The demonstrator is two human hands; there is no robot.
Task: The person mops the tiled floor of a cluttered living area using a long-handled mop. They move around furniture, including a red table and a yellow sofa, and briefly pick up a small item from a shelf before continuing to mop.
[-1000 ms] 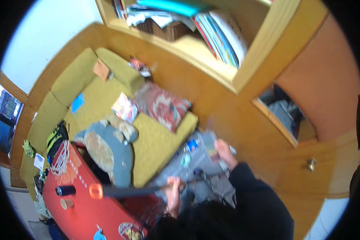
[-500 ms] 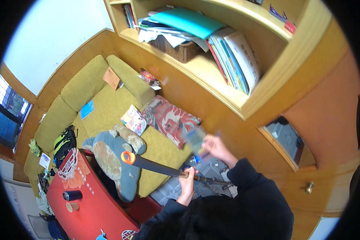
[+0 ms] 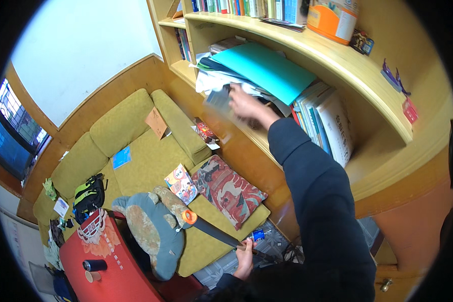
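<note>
- Hands: 2. Left hand (image 3: 245,257) is closed around 1 pole (image 3: 214,231); right hand (image 3: 246,105) is pinched on 1 flat piece (image 3: 217,103), motion-blurred.
- Flat piece is at the front of the bookcase's (image 3: 387,163) middle compartment, just beside the loose papers (image 3: 214,82); can't tell if it touches them.
- Pole slants over the sofa (image 3: 131,168), ring end near the grey-blue plush (image 3: 153,239).
- On the sofa: 1 plush, 1 patterned cushion (image 3: 229,191), 1 picture book (image 3: 181,183), 1 blue booklet (image 3: 121,157), 1 tan card (image 3: 156,122), 1 backpack (image 3: 89,194).
- Tabletop (image 3: 128,284): 1 dark cylinder (image 3: 94,265), 1 cup (image 3: 92,276), side by side. Contents of both: can't tell.
- Middle compartment holds the papers, 1 turquoise folder (image 3: 264,70) on top, and a leaning row of books (image 3: 332,126) at right. Too tightly packed to count.
- Upper shelf: 1 orange-and-white tub (image 3: 332,22), inside hidden.
- Materials: bookcase is pale wood with a curved look from the lens; sofa is olive fabric; tabletop is red with a printed flower and fan pattern.
- Shapes: pole is a dark straight tube with an orange ring end; flat piece looks thin and greyish, edges smeared; folder is a smooth flat sheet; cushion is roughly square, red and grey.
</note>
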